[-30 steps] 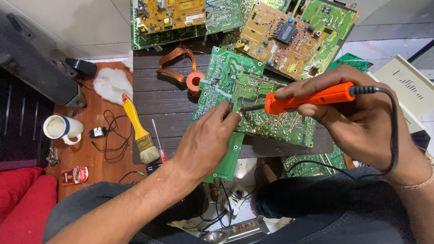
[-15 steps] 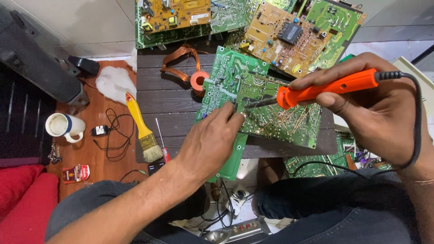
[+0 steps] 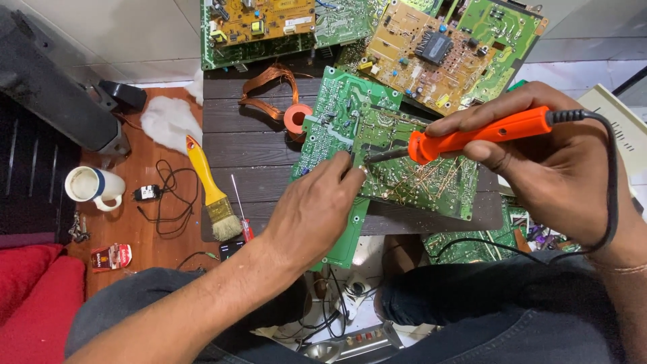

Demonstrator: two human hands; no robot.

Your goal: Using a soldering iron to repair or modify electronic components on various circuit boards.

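2 hands: right hand (image 3: 552, 168) grips soldering iron (image 3: 482, 135); left hand (image 3: 313, 209) pinches green board (image 3: 397, 162).

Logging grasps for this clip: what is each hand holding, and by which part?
The right hand holds the soldering iron by its orange handle. The left hand rests on the green circuit board; whether its fingers pinch anything cannot be told.

An electronics repair workshop: circuit boards (image 3: 431, 54) heaped about, soldering iron (image 3: 472, 138), brush (image 3: 212, 192).

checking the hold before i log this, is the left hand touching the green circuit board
Touching. The head view shows the left hand lying on the green circuit board, fingers pressed on its surface beside the soldering iron tip, with no gap visible.
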